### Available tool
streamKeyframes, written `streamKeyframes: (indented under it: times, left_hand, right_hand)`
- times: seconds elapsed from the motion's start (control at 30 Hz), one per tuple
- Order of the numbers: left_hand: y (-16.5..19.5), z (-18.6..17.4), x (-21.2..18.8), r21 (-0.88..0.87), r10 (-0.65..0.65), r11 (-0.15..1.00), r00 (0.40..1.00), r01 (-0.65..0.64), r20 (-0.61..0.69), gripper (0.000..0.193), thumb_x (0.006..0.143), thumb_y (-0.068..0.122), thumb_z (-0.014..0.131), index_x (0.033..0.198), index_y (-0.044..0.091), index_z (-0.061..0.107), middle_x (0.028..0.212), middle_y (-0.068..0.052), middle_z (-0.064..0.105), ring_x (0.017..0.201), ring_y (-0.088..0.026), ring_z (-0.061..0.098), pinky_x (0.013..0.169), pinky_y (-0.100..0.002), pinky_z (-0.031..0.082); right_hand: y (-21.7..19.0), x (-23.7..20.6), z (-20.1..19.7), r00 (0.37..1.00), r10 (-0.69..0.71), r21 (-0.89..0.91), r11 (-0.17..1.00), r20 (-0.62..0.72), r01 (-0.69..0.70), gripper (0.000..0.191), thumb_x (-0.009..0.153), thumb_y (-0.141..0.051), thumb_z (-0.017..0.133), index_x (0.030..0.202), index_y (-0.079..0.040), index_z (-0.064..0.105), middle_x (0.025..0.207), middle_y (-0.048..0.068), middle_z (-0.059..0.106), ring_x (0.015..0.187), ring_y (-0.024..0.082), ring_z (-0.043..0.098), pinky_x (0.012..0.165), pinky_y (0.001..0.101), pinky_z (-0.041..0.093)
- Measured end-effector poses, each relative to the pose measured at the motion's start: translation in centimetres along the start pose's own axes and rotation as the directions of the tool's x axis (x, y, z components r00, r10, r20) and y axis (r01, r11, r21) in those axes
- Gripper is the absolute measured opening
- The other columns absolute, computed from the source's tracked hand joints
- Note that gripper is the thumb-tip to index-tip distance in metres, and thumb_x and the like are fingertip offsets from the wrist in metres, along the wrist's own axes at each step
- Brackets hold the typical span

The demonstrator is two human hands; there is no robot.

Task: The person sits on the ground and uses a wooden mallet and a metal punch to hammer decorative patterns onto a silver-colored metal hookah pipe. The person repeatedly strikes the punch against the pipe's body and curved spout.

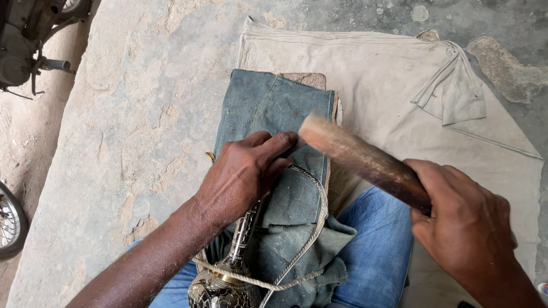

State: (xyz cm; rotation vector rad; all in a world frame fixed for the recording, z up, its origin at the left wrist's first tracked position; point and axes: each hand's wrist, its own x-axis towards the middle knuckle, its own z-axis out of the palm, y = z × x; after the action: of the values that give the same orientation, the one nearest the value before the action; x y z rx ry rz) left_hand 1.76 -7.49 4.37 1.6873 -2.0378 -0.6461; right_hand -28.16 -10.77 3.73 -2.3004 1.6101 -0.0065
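Note:
My left hand presses down on a thin metal strip that curves over a folded blue-grey denim cloth. The cloth lies over a block whose brown top edge shows at the back. An engraved metal vessel with a narrow neck stands between my knees, and the strip arcs from it up under my left fingers. My right hand grips a thick brown wooden stick, raised and angled so its pale end hangs just above the fingertips of my left hand.
A beige cloth sheet is spread on the concrete ground beneath the work. A motorcycle engine and footpeg stand at the top left, and part of a wheel shows at the left edge. My legs in blue jeans flank the vessel.

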Motion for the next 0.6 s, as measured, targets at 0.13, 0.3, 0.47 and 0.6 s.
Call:
streamKeyframes:
  times: [0.13,0.3,0.47,0.6]
  left_hand:
    - [-0.1,0.0,0.1,0.009,0.000,1.000,1.000,0.000,0.019,0.037,0.097,0.019,0.067,0.133,0.016,0.061,0.093,-0.014,0.067,0.071,-0.033,0.070,0.060,-0.048,0.056]
    - [-0.1,0.1,0.0,0.002,0.026,1.000,1.000,-0.026,-0.017,0.036,0.096,0.019,0.069,0.131,0.015,0.062,0.095,-0.013,0.068,0.073,-0.034,0.071,0.062,-0.046,0.058]
    - [0.0,-0.1,0.1,0.009,-0.005,1.000,1.000,0.005,0.009,0.032,0.099,0.019,0.068,0.130,0.015,0.062,0.095,-0.012,0.068,0.074,-0.033,0.071,0.064,-0.046,0.058]
    - [0.2,-0.2,0.1,-0.011,-0.023,1.000,1.000,0.023,0.011,0.040,0.097,0.017,0.066,0.136,0.017,0.060,0.098,-0.014,0.068,0.072,-0.033,0.072,0.061,-0.045,0.059]
  right_hand:
    - [0.6,-0.1,0.3,0.993,0.023,0.300,0.954,-0.112,0.011,0.057,0.082,-0.005,0.077,0.135,-0.004,0.057,0.089,0.009,0.068,0.073,0.020,0.071,0.063,0.0348,0.059]
    - [1.4,0.0,0.5,0.968,-0.051,0.457,0.874,-0.248,0.163,0.053,0.079,0.000,0.071,0.131,0.000,0.058,0.090,0.010,0.070,0.076,0.018,0.072,0.061,0.0332,0.059]
    - [1.1,0.2,0.5,0.995,-0.008,0.272,0.962,-0.095,0.034,0.058,0.076,-0.002,0.077,0.131,-0.003,0.060,0.092,0.009,0.072,0.070,0.017,0.072,0.063,0.0343,0.058]
    - [0.4,0.1,0.2,0.943,0.012,0.600,0.774,-0.332,0.201,0.033,0.089,-0.004,0.070,0.118,-0.001,0.055,0.101,0.009,0.070,0.091,0.014,0.072,0.075,0.0309,0.061]
